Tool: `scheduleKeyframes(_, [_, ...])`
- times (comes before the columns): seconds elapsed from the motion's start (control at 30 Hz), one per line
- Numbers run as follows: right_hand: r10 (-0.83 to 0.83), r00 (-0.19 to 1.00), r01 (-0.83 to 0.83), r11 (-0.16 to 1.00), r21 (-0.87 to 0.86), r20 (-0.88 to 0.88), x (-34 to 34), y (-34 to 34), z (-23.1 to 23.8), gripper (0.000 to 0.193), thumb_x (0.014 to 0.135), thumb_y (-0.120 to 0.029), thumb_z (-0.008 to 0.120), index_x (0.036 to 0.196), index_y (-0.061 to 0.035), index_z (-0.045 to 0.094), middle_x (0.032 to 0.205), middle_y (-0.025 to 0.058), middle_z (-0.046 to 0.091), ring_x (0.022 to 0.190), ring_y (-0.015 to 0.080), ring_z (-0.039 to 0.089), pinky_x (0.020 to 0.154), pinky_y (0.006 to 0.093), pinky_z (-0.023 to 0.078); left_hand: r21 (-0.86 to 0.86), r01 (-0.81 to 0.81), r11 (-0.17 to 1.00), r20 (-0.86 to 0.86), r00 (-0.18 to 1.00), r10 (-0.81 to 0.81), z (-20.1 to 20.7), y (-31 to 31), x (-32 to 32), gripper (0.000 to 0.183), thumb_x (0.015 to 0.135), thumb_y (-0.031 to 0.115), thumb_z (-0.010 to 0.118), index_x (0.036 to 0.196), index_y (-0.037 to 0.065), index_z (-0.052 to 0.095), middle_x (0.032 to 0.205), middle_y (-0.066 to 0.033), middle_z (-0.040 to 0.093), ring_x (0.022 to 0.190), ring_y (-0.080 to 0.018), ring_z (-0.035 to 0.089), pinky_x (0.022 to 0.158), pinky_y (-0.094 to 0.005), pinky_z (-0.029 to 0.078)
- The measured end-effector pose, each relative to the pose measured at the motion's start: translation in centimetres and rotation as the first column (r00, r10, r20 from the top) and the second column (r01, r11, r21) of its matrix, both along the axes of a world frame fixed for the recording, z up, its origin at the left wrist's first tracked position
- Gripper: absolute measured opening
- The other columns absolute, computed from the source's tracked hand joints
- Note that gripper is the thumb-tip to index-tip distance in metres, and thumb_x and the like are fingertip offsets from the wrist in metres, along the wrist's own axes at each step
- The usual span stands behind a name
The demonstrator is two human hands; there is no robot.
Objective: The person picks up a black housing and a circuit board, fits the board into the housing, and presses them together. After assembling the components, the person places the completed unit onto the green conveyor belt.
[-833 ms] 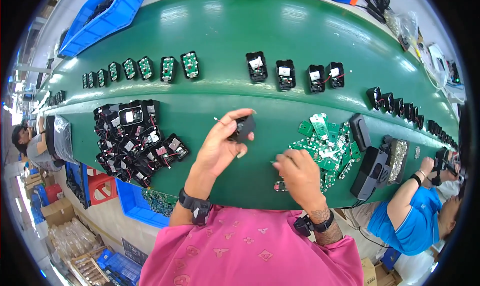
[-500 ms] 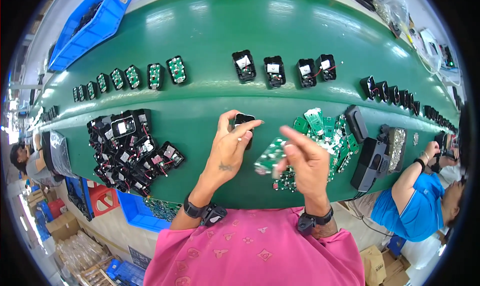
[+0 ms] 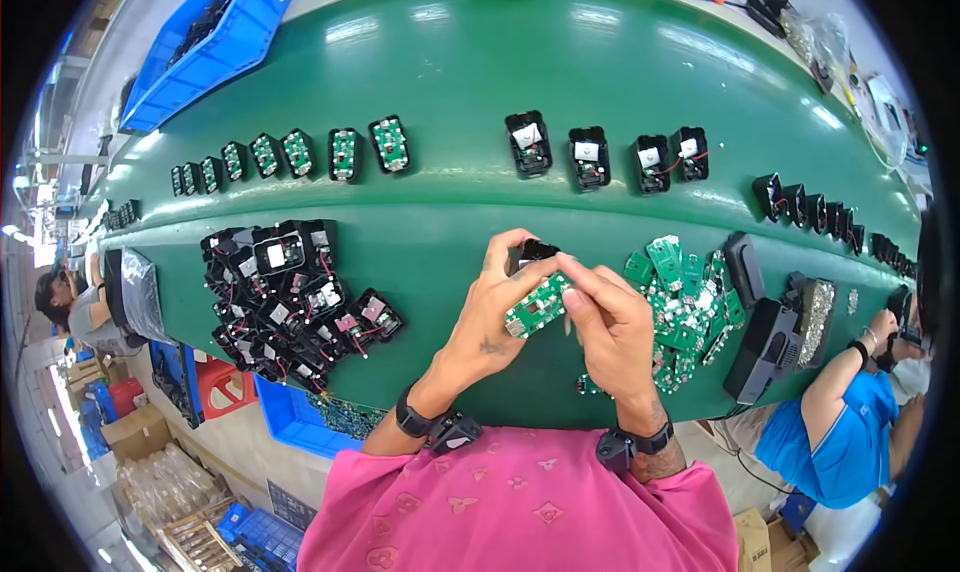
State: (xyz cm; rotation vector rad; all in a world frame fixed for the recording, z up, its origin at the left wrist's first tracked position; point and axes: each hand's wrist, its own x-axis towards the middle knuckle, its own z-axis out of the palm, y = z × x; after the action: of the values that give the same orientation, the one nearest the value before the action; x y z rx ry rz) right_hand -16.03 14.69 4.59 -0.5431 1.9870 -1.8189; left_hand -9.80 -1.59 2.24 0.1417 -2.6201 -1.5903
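Observation:
My left hand (image 3: 497, 302) is closed around a small black plastic housing (image 3: 540, 251), most of which is hidden by the fingers. Between thumb and fingers, my right hand (image 3: 615, 334) grips a green circuit board (image 3: 538, 306) with white and metal parts on it. The board is tilted just in front of the housing and beside my left fingers; whether it touches them I cannot tell. To the right of my right hand lies a loose heap of green circuit boards (image 3: 690, 307). A pile of black housings (image 3: 285, 307) with wires sits left of my left hand.
Housings with boards (image 3: 297, 153) line the back left of the green table (image 3: 470, 72). Open housings (image 3: 590, 160) stand at the back middle, others further right. A dark grey device (image 3: 760, 347) and a tray of small metal parts (image 3: 816, 322) are near a co-worker in blue (image 3: 835, 422).
My right hand has brought the circuit board up against the left hand's side, near the housing, and the two hands are closer together. The whole view has shifted slightly.

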Motion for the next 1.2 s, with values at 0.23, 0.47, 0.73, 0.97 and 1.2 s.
scheduleKeyframes(0.23, [-0.034,0.987,0.046,0.996,-0.073,0.159,0.3,-0.3,0.1,0.025,0.097,-0.002,0.059,0.120,0.0000,0.065,0.090,-0.0010,0.057,0.075,0.0043,0.051,0.062,0.0199,0.041,0.113,-0.011,0.994,-0.040,0.999,0.016,-0.5,0.2,-0.4,0.056,0.077,-0.010,0.060,0.128,0.012,0.064,0.129,-0.0186,0.043,0.096,-0.0313,0.061,0.087,-0.0401,0.049])
scheduleKeyframes(0.47, [-0.018,0.957,0.059,0.989,-0.136,0.290,0.6,0.7,-0.8,0.025,0.098,-0.004,0.060,0.122,0.0020,0.060,0.093,0.0005,0.061,0.077,0.0047,0.054,0.066,0.0198,0.045,0.150,-0.055,0.987,0.088,0.995,0.042,0.7,0.5,-0.9,0.032,0.099,0.018,0.048,0.123,0.007,0.068,0.124,-0.0151,0.049,0.107,-0.0276,0.060,0.091,-0.0374,0.050])
scheduleKeyframes(0.73, [-0.071,0.978,0.078,0.997,-0.026,0.195,0.4,0.7,-0.9,0.024,0.097,-0.003,0.059,0.121,0.0023,0.060,0.084,-0.0012,0.058,0.072,0.0037,0.053,0.061,0.0192,0.043,0.183,-0.027,0.983,-0.024,0.999,0.031,1.8,1.4,-1.0,0.070,0.083,-0.008,0.060,0.148,0.009,0.041,0.135,-0.0179,0.043,0.111,-0.0276,0.057,0.091,-0.0372,0.050])
scheduleKeyframes(0.97, [-0.149,0.986,0.142,0.985,0.100,0.068,0.2,0.9,-1.1,0.026,0.094,-0.003,0.063,0.119,0.0012,0.061,0.086,0.0009,0.059,0.075,0.0071,0.055,0.066,0.0220,0.045,0.730,-0.102,0.676,0.115,0.993,0.025,1.8,1.1,-1.0,0.069,0.090,-0.003,0.061,0.152,0.005,0.031,0.134,-0.0118,0.051,0.118,-0.0175,0.055,0.095,-0.0319,0.051])
scheduleKeyframes(1.2, [0.015,0.874,0.121,0.961,0.248,-0.485,-1.1,0.8,0.0,0.031,0.075,-0.009,0.078,0.105,-0.0140,0.074,0.130,0.0128,0.055,0.125,0.0340,0.044,0.100,0.0453,0.041,0.775,-0.234,0.587,0.309,0.951,-0.029,2.7,1.3,-0.9,0.059,0.093,-0.004,0.055,0.148,0.005,0.037,0.130,-0.0124,0.055,0.114,-0.0165,0.058,0.095,-0.0305,0.052])
